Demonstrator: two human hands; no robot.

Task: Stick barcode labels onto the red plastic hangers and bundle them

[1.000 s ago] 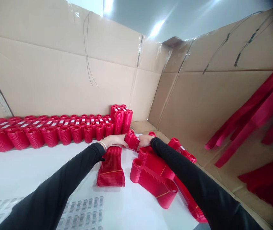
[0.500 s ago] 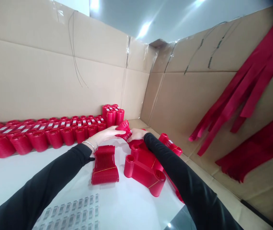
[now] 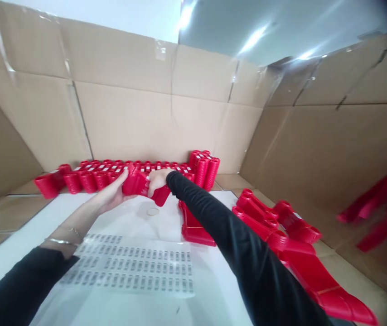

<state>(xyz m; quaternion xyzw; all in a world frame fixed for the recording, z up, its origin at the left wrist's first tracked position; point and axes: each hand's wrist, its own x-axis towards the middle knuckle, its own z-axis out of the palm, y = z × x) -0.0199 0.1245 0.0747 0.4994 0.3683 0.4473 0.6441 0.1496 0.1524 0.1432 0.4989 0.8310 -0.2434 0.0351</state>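
Note:
Between my two hands a red bundle (image 3: 136, 182) of stacked plastic pieces is held up over the far part of the white table. My left hand (image 3: 113, 194) grips its left end, thumb on top and fingers beneath. My right hand (image 3: 157, 179) is closed on its right side, with some fingers hidden behind the red plastic. Past the hands, a long row of labelled red bundles (image 3: 88, 181) lines the cardboard wall. Another red stack (image 3: 195, 231) lies on the table below my right forearm, which partly covers it.
Taller red stacks (image 3: 207, 170) stand at the row's right end. More bundles (image 3: 292, 226) lie at the right. A sheet of labels (image 3: 139, 267) covers the near table (image 3: 214, 280). A rubber band (image 3: 152, 211) lies near the hands. Red strips (image 3: 377, 203) hang on the right wall.
The view has swung left. Both hands have moved leftward along the row with a red bundle between them, now blurred and spread wider than before.

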